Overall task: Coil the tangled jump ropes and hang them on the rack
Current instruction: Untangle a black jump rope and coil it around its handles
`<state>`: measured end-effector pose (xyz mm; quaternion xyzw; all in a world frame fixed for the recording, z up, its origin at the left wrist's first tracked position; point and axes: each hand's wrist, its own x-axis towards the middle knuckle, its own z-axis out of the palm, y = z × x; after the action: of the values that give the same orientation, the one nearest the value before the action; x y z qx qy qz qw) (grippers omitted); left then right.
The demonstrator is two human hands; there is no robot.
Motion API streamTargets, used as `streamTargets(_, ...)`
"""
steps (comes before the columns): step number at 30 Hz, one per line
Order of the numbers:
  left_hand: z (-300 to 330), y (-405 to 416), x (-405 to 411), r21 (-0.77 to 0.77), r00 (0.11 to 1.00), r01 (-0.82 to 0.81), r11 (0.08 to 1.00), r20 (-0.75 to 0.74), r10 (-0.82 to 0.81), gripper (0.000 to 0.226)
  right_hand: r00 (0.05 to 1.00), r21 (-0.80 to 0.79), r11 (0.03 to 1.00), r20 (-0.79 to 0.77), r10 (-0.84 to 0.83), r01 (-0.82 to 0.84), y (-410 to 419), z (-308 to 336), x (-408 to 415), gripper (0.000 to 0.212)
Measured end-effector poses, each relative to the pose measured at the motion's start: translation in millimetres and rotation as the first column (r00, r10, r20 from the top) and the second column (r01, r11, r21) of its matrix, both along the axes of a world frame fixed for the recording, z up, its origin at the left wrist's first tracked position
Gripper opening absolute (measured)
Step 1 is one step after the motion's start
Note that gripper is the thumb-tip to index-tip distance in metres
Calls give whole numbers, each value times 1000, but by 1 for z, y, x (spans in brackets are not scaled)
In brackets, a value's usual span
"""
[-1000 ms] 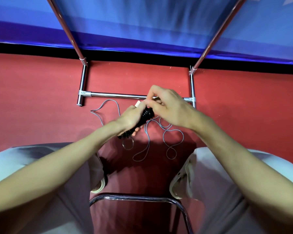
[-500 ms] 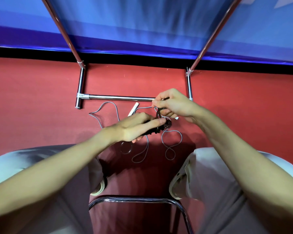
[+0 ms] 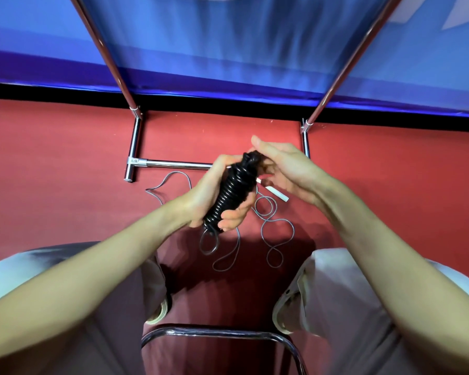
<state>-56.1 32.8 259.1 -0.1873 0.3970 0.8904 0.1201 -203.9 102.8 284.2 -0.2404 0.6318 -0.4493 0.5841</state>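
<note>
A black jump rope (image 3: 232,193) is wound into a tight bundle, tilted up to the right above the floor. My left hand (image 3: 214,197) grips the bundle around its lower half. At the bundle's top end my right hand (image 3: 283,169) touches the rope with thumb and fingers; the grip there is partly hidden. A small black loop (image 3: 209,243) hangs below my left hand. A grey jump rope (image 3: 278,231) with a white handle (image 3: 275,192) lies tangled on the red floor under my hands. The chrome rack (image 3: 173,164) stands just beyond.
The rack's two uprights (image 3: 107,52) rise against a blue wall panel. A chair's metal frame (image 3: 220,334) curves between my knees at the bottom. Red floor (image 3: 52,171) spreads to both sides.
The black bundle has swung up from lying nearly level to standing steeply, raised toward the camera. My right hand moved from the loop at its end to its top.
</note>
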Motion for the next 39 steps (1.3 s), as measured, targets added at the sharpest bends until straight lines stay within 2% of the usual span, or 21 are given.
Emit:
streamTargets(3,13,-4,-2,140,995,-78,987,-57,86,66,990,-151,980,-37,-133,126,-3,-3,4,20)
streamTargets(6,17,-10,-4,247,980,-136,959,-111,168,64,961,-224,935,73,-266,275,-5,-1,2,13)
streamTargets(10,14,-18,-5,336,965,-152,929,-151,213,66,912,-215,900,256,-322,378,-9,-1,4,11)
streamTargets(13,10,-24,-5,356,964,-173,918,-129,232,72,883,-187,911,377,-279,368,-12,0,2,15)
streamTargets(16,6,-27,-3,346,965,-201,916,-94,247,76,915,-238,914,322,-245,328,-14,-4,3,21)
streamTargets(21,1,-24,-2,371,969,-198,907,-67,239,75,940,-409,853,240,-242,324,-17,-11,5,22)
streamTargets(27,-5,-17,2,375,967,-233,897,-10,256,71,996,-493,869,-55,-74,37,-22,-11,-5,21)
streamTargets(30,-3,-17,1,309,952,-299,903,38,302,67,997,-487,872,-71,20,-52,-23,-13,-4,26)
streamTargets(33,-2,-17,0,280,948,-317,906,62,312,66,999,-484,874,-32,20,-33,-22,-15,-4,36)
streamTargets(36,-4,-19,1,358,973,-219,908,15,229,68,997,-487,873,-67,-46,7,-23,-13,-6,32)
streamTargets(39,-8,-19,2,507,989,-58,860,-86,117,69,994,-494,868,-68,-83,39,-23,-12,-4,23)
